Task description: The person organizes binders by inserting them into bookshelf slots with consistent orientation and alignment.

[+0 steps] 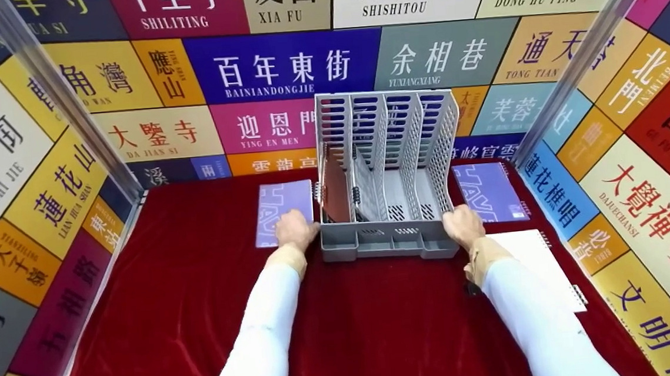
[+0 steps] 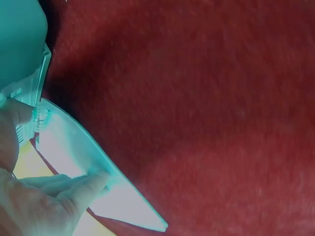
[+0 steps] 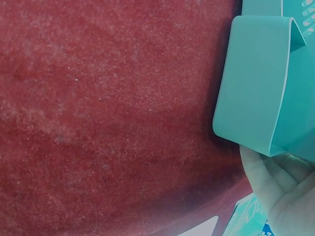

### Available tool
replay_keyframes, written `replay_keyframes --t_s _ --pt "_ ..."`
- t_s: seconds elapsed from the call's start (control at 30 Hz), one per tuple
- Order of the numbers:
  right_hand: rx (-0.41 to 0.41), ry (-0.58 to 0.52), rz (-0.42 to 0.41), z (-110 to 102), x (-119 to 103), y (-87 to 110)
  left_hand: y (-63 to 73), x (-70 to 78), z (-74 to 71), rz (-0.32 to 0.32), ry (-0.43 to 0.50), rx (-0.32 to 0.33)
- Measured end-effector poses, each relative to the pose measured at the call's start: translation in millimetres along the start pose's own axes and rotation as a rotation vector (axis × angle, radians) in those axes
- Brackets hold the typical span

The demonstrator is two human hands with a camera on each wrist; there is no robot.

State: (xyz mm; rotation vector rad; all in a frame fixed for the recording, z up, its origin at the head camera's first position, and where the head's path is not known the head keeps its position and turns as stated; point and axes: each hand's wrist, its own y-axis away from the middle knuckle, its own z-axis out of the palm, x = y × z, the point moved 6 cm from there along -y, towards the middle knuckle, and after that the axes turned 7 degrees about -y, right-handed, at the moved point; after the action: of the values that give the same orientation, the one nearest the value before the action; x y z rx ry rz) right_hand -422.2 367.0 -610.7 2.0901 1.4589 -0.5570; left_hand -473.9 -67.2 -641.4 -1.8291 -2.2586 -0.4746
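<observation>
A grey file organizer (image 1: 389, 240) with several upright slots stands in front of both hands. Its leftmost slot holds a brown notebook (image 1: 335, 191), and a spiral-bound one (image 1: 366, 192) leans in the slot beside it. My left hand (image 1: 296, 229) is at the organizer's left front corner, thumb by its side, with extended fingers (image 2: 88, 189) resting on a purple spiral notebook (image 1: 284, 197). At the opposite front corner, my right hand (image 1: 463, 225) touches the organizer's side with fairly straight fingers (image 3: 256, 169); part of them is hidden behind the corner.
Another purple notebook (image 1: 485, 192) lies right of the organizer, near the back wall. A white spiral notebook (image 1: 532, 262) lies beside my right forearm. Dark red cloth (image 1: 374, 327) covers the table. Walls of colourful sign panels (image 1: 285, 64) enclose the back and both sides.
</observation>
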Motion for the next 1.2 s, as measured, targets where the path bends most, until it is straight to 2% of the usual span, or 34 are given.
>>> replay_keyframes --t_s 0.13,0.2,0.27,0.37,0.5,0.53,0.83,1.07,1.1,1.2 --pt "0.004 0.001 -0.005 -2 -1 -0.4 -22.1 -1.6 20.5 0.092 -0.128 0.023" --pt "0.007 0.007 -0.015 -3 -3 -0.7 -24.9 -0.5 23.0 0.123 -0.193 0.021" --pt "0.007 0.014 -0.026 -3 -3 -0.6 -20.7 0.7 19.8 0.116 -0.215 0.007" --pt "0.008 0.018 -0.034 -3 -3 -0.1 -10.4 1.7 10.0 0.064 -0.212 0.019" --pt "0.014 0.014 -0.033 -3 -3 -0.8 -4.3 0.9 5.6 -0.001 -0.196 0.064" --pt "0.017 0.019 -0.038 -4 -3 -1.2 -0.1 3.0 1.0 -0.006 -0.205 0.045" --pt "0.026 0.007 -0.025 -3 -1 -0.2 2.1 12.8 -4.2 0.07 -0.278 -0.027" --pt "0.021 0.006 -0.012 -3 -2 2.0 5.0 13.0 -4.6 0.107 -0.294 0.025" --pt "0.023 0.005 -0.011 -2 -2 1.9 0.5 10.3 -0.4 0.119 -0.299 0.053" --pt "0.027 0.01 -0.02 -2 -4 0.8 -0.3 9.2 -1.8 0.133 -0.293 0.059"
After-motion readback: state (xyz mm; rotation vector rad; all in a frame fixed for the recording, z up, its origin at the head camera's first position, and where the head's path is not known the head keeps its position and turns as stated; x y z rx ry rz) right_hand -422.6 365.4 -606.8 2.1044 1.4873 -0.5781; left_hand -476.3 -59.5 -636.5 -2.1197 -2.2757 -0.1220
